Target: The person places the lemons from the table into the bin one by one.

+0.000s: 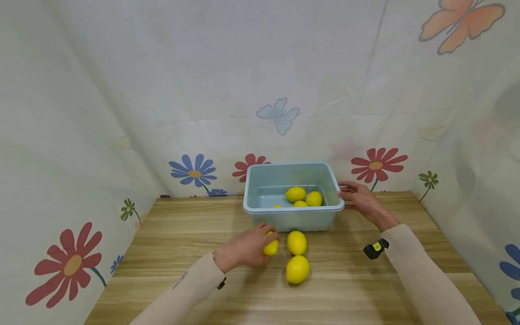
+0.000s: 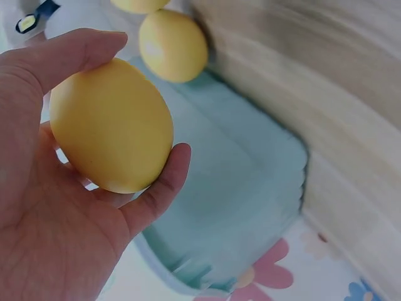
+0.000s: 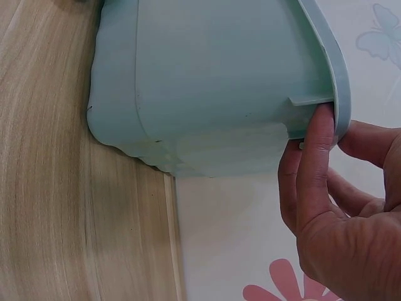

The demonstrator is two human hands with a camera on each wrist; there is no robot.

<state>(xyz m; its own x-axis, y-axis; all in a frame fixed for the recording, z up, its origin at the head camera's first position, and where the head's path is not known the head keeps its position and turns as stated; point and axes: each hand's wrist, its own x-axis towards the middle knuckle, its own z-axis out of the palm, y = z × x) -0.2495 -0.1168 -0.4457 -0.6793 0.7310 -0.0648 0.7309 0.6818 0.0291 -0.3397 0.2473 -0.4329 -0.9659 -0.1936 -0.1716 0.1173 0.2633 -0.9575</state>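
Observation:
In front of a pale blue plastic bin, my left hand grips a yellow lemon. The left wrist view shows that lemon between the thumb and the curled fingers, with the bin's wall behind it. My right hand holds the bin's right rim; seen from the right wrist, the fingers curl under the rim and the thumb lies over it. Inside the bin rest several lemons, partly hidden by its front wall.
Two more lemons stand on the wooden table before the bin: one nearer the bin, the other lemon closer to me. Behind the bin rises a white curtain printed with flowers and butterflies. Similar cloth hangs at both sides.

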